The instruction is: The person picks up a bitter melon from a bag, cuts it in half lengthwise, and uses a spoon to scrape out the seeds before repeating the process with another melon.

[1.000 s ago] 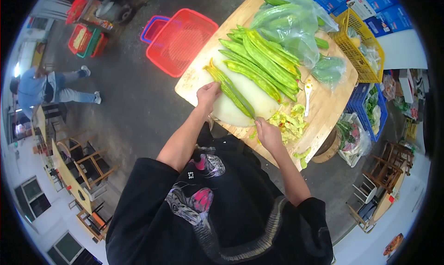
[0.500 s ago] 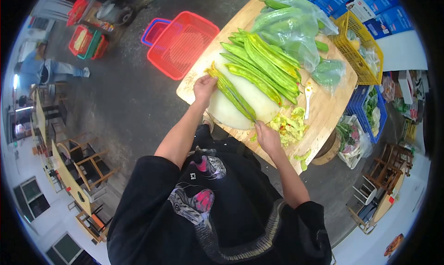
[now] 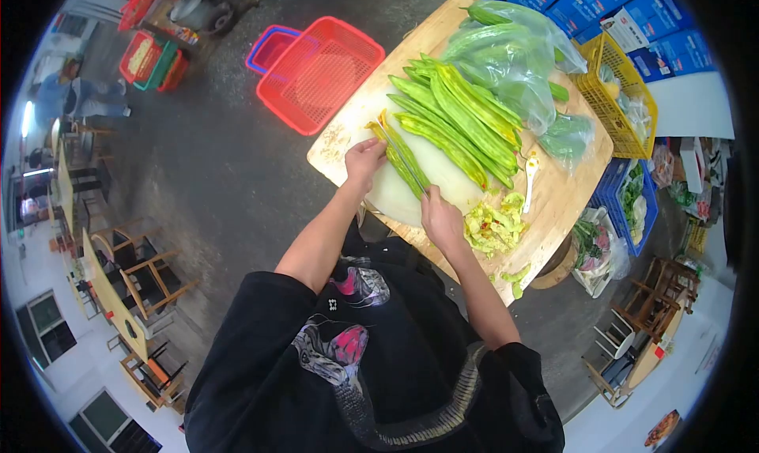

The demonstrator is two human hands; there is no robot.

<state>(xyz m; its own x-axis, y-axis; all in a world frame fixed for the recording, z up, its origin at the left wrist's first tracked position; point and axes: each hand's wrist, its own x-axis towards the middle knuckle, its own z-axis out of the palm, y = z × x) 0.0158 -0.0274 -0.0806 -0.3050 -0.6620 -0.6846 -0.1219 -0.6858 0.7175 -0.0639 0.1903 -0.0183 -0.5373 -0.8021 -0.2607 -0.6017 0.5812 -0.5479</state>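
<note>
My left hand [image 3: 365, 162] has its fingers closed on a long green gourd [image 3: 407, 167], near its yellowish upper end. In my right hand [image 3: 443, 216] is the near end of a thin knife [image 3: 402, 156], whose narrow blade lies along the gourd up to its yellow tip. Under both is a round white cutting board [image 3: 395, 196] on a wooden table [image 3: 553, 216]. Several split green gourds [image 3: 458, 113] lie beside it on the right. Yellow-green scraps [image 3: 494, 225] are heaped by my right hand, with a white spoon [image 3: 530, 183] next to them.
Plastic bags of gourds [image 3: 510, 66] lie at the table's far side. A red basket [image 3: 320, 73] stands on the floor at the left. Yellow [image 3: 617, 97] and blue crates [image 3: 624, 200] are at the right. A person [image 3: 75, 93] is at the far left.
My right hand has moved up and left, and the blade now reaches the gourd's yellow tip. The view has shifted slightly. The distant person's legs have moved.
</note>
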